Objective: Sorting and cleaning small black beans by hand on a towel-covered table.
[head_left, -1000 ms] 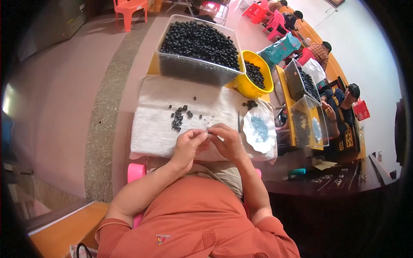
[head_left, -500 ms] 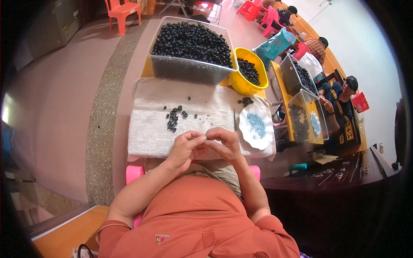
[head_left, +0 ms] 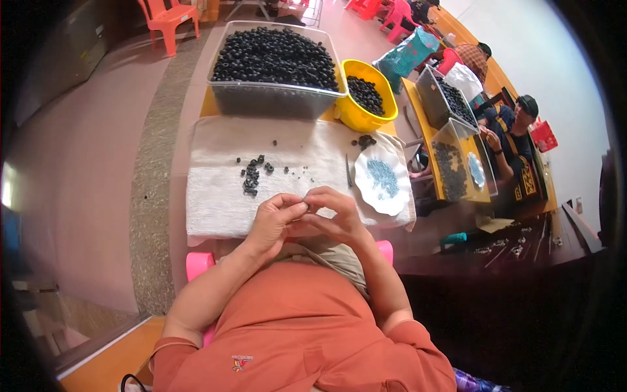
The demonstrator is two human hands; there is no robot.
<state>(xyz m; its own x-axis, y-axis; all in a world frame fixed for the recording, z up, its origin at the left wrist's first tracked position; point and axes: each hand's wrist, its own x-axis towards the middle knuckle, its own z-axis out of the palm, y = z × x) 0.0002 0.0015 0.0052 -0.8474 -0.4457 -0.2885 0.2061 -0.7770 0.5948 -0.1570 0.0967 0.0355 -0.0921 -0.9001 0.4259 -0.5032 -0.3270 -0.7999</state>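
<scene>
Both hands meet above the near edge of the white cloth [head_left: 215, 150], fingertips pinched together. My left hand [head_left: 275, 222] closes thumb and finger at the meeting point. My right hand [head_left: 334, 214] also has its fingers bent in to that spot. Whatever they hold is too small or too covered to make out. Beyond my left hand lies a loose cluster of small black ring-like pieces [head_left: 251, 179]. A white scalloped dish [head_left: 396, 201] of tiny pale blue bits [head_left: 382, 178] is right of my right hand, with dark tweezers [head_left: 349, 171] beside it.
At the table's far side stand a clear bin [head_left: 274, 101] full of black pieces and a yellow tub [head_left: 359, 117] with more. Another small dark pile [head_left: 366, 141] lies near the dish. To the right, a co-worker [head_left: 513, 140] sits at a table with clear boxes [head_left: 450, 108].
The view has shifted slightly, so the table and its things appear a little farther left and higher. My hands stay together, with the right fingers slightly more arched.
</scene>
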